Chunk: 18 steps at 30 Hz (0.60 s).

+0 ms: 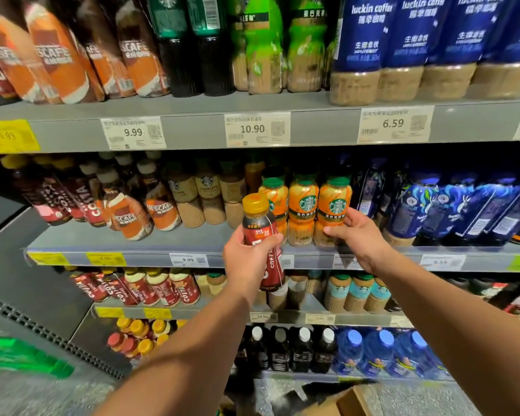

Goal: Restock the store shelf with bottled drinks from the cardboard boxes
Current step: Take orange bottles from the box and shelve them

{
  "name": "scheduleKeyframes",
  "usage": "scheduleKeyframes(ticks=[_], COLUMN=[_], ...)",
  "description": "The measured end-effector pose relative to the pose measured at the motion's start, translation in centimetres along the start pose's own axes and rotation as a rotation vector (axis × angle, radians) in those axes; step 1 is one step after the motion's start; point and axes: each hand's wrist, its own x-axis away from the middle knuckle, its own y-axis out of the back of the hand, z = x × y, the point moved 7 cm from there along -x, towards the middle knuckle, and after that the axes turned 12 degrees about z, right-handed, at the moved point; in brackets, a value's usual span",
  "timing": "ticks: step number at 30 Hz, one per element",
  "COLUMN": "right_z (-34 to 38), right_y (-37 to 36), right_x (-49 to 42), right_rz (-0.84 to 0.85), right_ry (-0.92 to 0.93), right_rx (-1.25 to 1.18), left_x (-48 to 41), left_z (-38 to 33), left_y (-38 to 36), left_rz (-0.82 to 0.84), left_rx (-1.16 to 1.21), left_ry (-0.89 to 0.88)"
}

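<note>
head view, close in on the drinks shelving.

left hand (246,259): clenched round a dark red coffee bottle (260,229) with a gold cap, fingers wrapped over the lower label. the bottle is near upright with a slight tilt. it is held in the air in front of the middle shelf (102,237), not resting on it. from my angle it overlaps the leftmost of a row of three orange ones; i cannot tell whether they touch.

right hand (357,235): grasping the rightmost orange bottle (332,202), which has a green cap and a green round logo. the thumb sits low on its front and the fingers curl round its right side. this bottle stands at the front edge of the middle shelf, just beside its two neighbours.

middle shelf, left to right:
- leaning brown bottles (132,217)
- beige bottles (210,202) set further back
- the orange row
- dark blue bottles (433,211)

upper shelf: blue-labelled bottles (403,34) at right, green bottles (261,40) in the centre. a white price tag (257,129) on the rail below reads 10.90.

lower shelves: red bottles (162,288), teal bottles (364,291), black bottles (300,349) with white caps.

cardboard box (351,400): one corner shows at the bottom edge, below my arms; its contents are out of sight.
</note>
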Motion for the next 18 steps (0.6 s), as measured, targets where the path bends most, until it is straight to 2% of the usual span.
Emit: scheduleKeyframes(ticks=[6, 8, 10, 11, 12, 13, 16, 18], right_z=[-0.3, -0.3, 0.5, 1.3, 1.9, 2.1, 2.4, 3.1], right_y=[-0.9, -0.9, -0.9, -1.6, -3.0, -4.9, -13.2, -18.2], right_x=[0.8, 1.9, 4.1, 5.4, 6.2, 6.5, 7.7, 8.7], right_rz=[-0.024, -0.177, -0.44, -0.516, -0.483, -0.356, 0.157, 0.29], right_ry=[-0.065, -0.118, -0.131, -0.126, -0.131, -0.149, -0.235, -0.242], right_rx=[0.076, 0.106, 0.178, 0.237, 0.29, 0.324, 0.324, 0.298], left_x=[1.2, 1.9, 2.7, 3.1, 3.5, 3.9, 5.5, 6.7], left_z=[-0.1, -0.5, -1.3, -1.7, -2.3, -2.9, -5.4, -6.5], left_y=[1.0, 1.5, 2.2, 2.6, 3.2, 3.7, 5.5, 7.2], left_rz=[0.004, -0.006, -0.021, -0.031, -0.038, -0.038, -0.013, -0.001], left_rx=[0.002, -0.001, -0.003, -0.003, -0.007, -0.015, -0.027, -0.005], left_ry=[0.009, 0.025, 0.047, 0.057, 0.06, 0.06, 0.044, 0.058])
